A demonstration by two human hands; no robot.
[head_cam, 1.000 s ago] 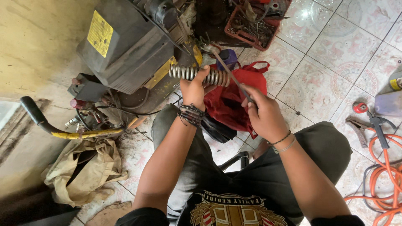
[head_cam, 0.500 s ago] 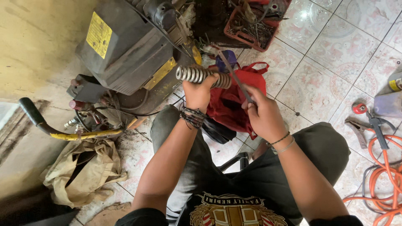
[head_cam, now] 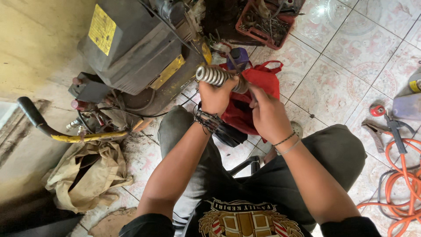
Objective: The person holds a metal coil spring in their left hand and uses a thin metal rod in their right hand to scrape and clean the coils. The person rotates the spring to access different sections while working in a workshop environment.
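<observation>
My left hand (head_cam: 215, 95) grips a ribbed grey metal cylinder (head_cam: 212, 75), held level above my lap with its free end pointing left. My right hand (head_cam: 268, 115) is closed at the cylinder's right end, its fingers pinched there; what it pinches is hidden. Just behind both hands lies a red fabric bag (head_cam: 256, 90) on the tiled floor, with a purple object (head_cam: 240, 56) at its top edge. Dark bracelets sit on my left wrist and thin bands on my right.
A large grey machine with yellow labels (head_cam: 138, 48) stands at the upper left, a yellow-and-black handle (head_cam: 66, 134) below it. A red crate of tools (head_cam: 265, 22) is at the top. An orange cable coil (head_cam: 401, 184), clamps and a tan cloth bag (head_cam: 85, 175) lie around.
The cylinder and both hands have moved slightly up and left. The thin rod that stuck out at the right hand is no longer visible, and the right hand has closed in on the cylinder's end.
</observation>
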